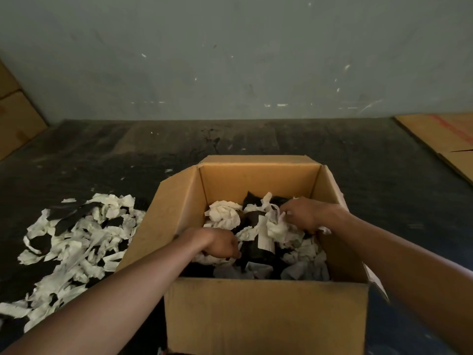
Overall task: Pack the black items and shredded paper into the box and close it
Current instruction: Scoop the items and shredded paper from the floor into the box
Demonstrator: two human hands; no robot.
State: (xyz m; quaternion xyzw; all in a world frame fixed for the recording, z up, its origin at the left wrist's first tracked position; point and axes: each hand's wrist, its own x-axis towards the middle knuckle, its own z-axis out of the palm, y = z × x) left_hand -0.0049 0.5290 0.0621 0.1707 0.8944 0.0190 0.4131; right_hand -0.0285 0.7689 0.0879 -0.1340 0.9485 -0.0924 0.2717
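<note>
An open cardboard box [258, 308] stands on the dark floor in front of me, flaps up. Inside lie black items [258, 252] mixed with white shredded paper [225, 213]. Both hands reach down into the box. My left hand [220, 244] is curled on the contents at the near left side, fingers closed among black material and paper. On the right side, my right hand [304, 213] grips a clump of white paper strips. A loose pile of shredded paper [76, 242] with black items [74, 216] among it lies on the floor left of the box.
A grey wall [230, 60] rises behind the dark floor [256, 139]. Stacked cardboard boxes [15, 116] stand at the far left. A flattened cardboard sheet [440, 139] with red print lies at the far right.
</note>
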